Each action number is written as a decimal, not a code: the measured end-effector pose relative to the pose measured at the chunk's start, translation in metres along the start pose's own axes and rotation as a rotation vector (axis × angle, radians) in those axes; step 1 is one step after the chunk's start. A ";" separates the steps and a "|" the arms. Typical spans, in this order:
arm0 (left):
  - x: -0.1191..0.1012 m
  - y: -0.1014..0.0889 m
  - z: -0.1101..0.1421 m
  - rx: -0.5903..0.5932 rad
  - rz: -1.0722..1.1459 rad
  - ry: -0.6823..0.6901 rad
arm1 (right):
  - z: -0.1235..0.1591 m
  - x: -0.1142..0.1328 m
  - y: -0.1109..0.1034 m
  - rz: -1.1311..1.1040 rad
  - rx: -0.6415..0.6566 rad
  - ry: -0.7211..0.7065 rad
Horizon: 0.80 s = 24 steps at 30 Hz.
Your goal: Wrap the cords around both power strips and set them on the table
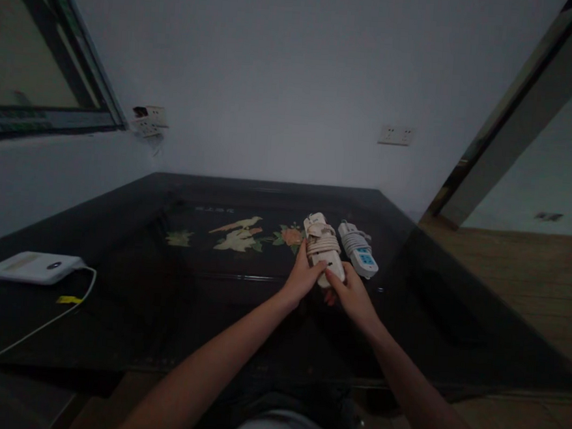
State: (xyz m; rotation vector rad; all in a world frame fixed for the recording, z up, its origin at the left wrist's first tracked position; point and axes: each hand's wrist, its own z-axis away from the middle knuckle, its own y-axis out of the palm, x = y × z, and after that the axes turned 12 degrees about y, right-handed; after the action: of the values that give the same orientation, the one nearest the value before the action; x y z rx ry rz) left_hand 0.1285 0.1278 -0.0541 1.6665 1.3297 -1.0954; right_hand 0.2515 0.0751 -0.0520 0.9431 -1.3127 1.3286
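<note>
Both my hands hold a white power strip [328, 264] with its cord [324, 244] wound around its body. My left hand [303, 272] grips its left side, thumb on the top face. At the near end, my right hand [351, 293] is closed on the right side with its thumb also on top. Some fingers are hidden beneath the strip. Just to the right, a second power strip [365, 262] with a blue socket face lies on the dark table, its grey-white cord wrapped around it.
The glossy black table [170, 324] carries a printed bird and flower picture [238, 237]. At its left lie a white device [37, 268] with a cable and a yellow tag [69, 300]. Wall sockets [396, 135] are on the white wall behind. Wooden floor [531, 277] lies to the right.
</note>
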 end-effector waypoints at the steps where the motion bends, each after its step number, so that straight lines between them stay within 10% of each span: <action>1: 0.007 0.007 -0.010 0.002 -0.020 0.019 | -0.009 -0.001 -0.002 0.003 -0.011 0.003; 10: 0.048 0.019 -0.037 0.057 -0.337 0.151 | -0.043 -0.013 -0.022 0.038 -0.096 0.042; 24: 0.049 0.022 -0.037 0.260 -0.717 0.103 | -0.052 -0.022 -0.020 0.114 -0.131 0.077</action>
State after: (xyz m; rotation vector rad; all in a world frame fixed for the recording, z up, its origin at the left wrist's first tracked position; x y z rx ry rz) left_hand 0.1612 0.1743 -0.0848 1.4563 2.0029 -1.6596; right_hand 0.2814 0.1222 -0.0748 0.7301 -1.3933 1.3346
